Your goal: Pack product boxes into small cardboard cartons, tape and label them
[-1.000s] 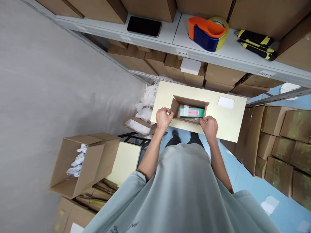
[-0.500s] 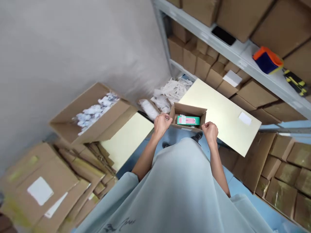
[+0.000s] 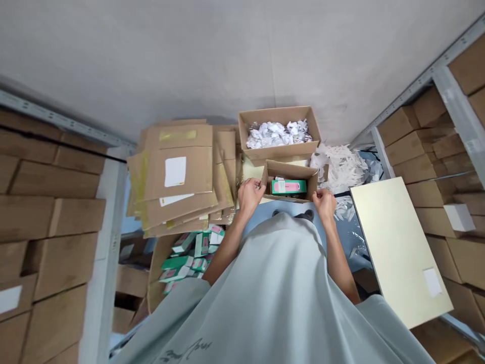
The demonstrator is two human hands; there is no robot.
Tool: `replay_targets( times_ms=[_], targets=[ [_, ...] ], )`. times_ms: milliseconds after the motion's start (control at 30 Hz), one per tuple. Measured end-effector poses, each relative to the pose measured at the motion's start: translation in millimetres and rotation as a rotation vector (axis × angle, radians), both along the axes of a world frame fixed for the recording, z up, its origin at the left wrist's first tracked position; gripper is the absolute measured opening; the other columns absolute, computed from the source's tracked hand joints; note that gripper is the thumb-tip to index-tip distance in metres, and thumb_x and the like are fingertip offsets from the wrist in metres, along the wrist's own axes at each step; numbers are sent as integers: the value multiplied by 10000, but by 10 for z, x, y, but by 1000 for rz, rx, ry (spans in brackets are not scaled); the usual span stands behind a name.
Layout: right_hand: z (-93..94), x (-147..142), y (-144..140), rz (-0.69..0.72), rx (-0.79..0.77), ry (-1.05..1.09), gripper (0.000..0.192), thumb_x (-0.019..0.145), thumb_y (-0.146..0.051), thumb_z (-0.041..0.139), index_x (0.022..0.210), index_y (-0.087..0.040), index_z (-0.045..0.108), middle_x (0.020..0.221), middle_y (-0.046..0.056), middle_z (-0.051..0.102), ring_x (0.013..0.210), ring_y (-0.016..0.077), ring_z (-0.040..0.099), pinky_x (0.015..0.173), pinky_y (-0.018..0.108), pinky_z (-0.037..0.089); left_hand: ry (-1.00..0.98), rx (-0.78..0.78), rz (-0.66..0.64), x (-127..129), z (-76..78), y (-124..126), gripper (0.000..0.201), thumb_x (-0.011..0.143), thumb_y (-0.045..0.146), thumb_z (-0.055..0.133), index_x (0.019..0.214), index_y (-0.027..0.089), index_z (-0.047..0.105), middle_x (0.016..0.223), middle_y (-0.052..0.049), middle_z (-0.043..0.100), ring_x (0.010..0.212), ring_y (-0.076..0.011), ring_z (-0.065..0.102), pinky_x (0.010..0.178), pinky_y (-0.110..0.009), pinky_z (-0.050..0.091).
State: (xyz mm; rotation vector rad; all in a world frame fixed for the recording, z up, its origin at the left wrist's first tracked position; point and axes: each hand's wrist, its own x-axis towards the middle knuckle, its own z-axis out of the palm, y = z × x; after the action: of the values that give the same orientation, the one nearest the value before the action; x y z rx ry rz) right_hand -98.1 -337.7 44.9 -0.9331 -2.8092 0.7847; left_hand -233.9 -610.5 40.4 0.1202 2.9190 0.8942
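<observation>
Between my two hands hangs a small open cardboard box (image 3: pixel 271 173), level and upright, above the floor by my shoes. My left hand (image 3: pixel 250 196) pinches its left edge. The right edge is gripped by my right hand (image 3: pixel 324 203), fingers closed. Inside lies a green product box (image 3: pixel 289 187) with a pink item printed on its face and a white label. What lies beneath it is mostly hidden. Just beyond, a larger cardboard carton (image 3: pixel 278 151) stands against the wall, holding crumpled white paper (image 3: pixel 279 134).
Flattened cardboard sheets (image 3: pixel 199 167) are stacked at left, above a carton of several green product boxes (image 3: pixel 200 245). Shredded white paper (image 3: pixel 344 167) lies at the right. A cream tabletop (image 3: pixel 396 242) juts out on the right, and shelves of brown cartons (image 3: pixel 64 202) flank both sides.
My view and body have turned left, carrying the small box from beside the cream tabletop to in front of the paper-filled carton. Both hands keep their hold on it.
</observation>
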Motion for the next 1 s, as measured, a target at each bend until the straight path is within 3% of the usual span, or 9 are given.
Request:
replay_targets(
  times_ms=[200, 367, 567, 667, 800, 900, 1000],
  targets=[
    [-42, -651, -111, 184, 18, 8, 190, 1004, -317, 596, 903, -204, 711, 972, 138, 803, 986, 288, 692, 890, 367, 492, 10, 73, 131, -59, -143, -326, 97, 958, 265, 634, 901, 235, 707, 1002, -115, 812, 979, -301, 770, 941, -399, 587],
    [-40, -1010, -24, 257, 10, 16, 174, 1020, -311, 580, 907, -221, 675, 975, 132, 791, 995, 283, 684, 898, 367, 501, -12, 99, 153, -191, -192, -285, 114, 980, 286, 613, 890, 243, 668, 972, -109, 786, 964, -294, 758, 943, -405, 589],
    [32, -1239, 104, 326, -48, -25, 179, 1010, -336, 634, 867, -231, 661, 886, 80, 760, 891, 253, 687, 850, 347, 502, -8, 86, 187, -374, -227, -160, 44, 937, 272, 675, 960, 244, 649, 981, -105, 754, 986, -315, 747, 971, -461, 613],
    [163, -1418, 201, 364, -66, 25, 269, 1070, -411, 626, 880, -231, 687, 898, 83, 771, 899, 258, 701, 884, 362, 523, 54, 106, 204, -559, -163, -69, 270, 907, 271, 745, 1161, 221, 669, 1119, -130, 734, 1053, -324, 738, 1024, -493, 626],
    [364, -1893, 408, 393, 21, 109, 280, 1128, -388, 557, 1042, -210, 755, 1056, 129, 800, 1041, 296, 708, 1000, 411, 543, 162, 146, 115, -925, -64, 80, 577, 931, 277, 774, 1476, 195, 604, 1510, -216, 622, 1425, -378, 638, 1238, -544, 545],
    [440, -2389, 528, 462, 107, 29, 261, 1118, -318, 575, 1203, -185, 782, 1228, 166, 799, 1192, 336, 690, 1088, 455, 537, 195, 127, 60, -1150, -110, 166, 626, 941, 278, 768, 1534, 188, 589, 1647, -233, 542, 1584, -427, 513, 1361, -616, 409],
    [440, -2877, 542, 557, 159, -165, 304, 1057, -237, 657, 1328, -181, 783, 1319, 173, 792, 1264, 351, 693, 1111, 459, 556, 191, 117, 44, -1230, -245, 221, 563, 985, 308, 726, 1521, 183, 606, 1653, -240, 556, 1594, -436, 505, 1363, -643, 392]
  ],
)
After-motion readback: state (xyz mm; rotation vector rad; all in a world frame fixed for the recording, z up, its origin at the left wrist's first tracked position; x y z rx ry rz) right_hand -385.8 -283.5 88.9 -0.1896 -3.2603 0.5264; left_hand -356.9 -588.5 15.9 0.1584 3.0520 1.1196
